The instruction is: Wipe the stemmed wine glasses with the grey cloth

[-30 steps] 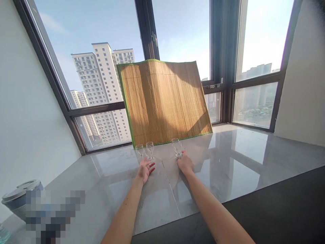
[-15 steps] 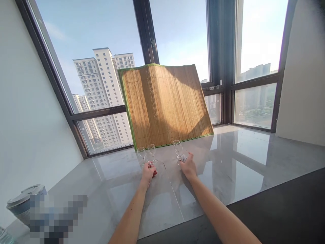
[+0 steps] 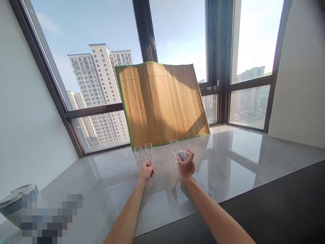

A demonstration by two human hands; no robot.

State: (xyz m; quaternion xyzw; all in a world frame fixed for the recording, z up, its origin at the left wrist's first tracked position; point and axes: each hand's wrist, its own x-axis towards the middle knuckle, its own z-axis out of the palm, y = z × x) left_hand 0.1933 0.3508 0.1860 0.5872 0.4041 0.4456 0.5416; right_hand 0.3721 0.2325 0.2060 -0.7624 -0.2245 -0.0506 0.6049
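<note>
Three small clear stemmed glasses stand on the glossy grey ledge. My left hand (image 3: 145,172) is closed at the foot of the middle glass (image 3: 148,149), its fingers hiding the lower part. Just left of that one is another glass (image 3: 138,154). The third glass (image 3: 174,148) stands upright to the right, apart from the pair. Close beside it, my right hand (image 3: 186,165) grips a crumpled grey-white cloth (image 3: 183,155) between thumb and fingers.
A bamboo mat (image 3: 162,105) with green edging leans against the windows behind the glasses. At the near left stands a lidded cup (image 3: 15,200), partly blurred out by pixelation. The ledge's front edge (image 3: 198,212) runs under my forearms.
My right hand has drawn slightly away from the right-hand glass, and the cloth shows more fully. My left hand stays at the middle glass. The whole view has shifted a little.
</note>
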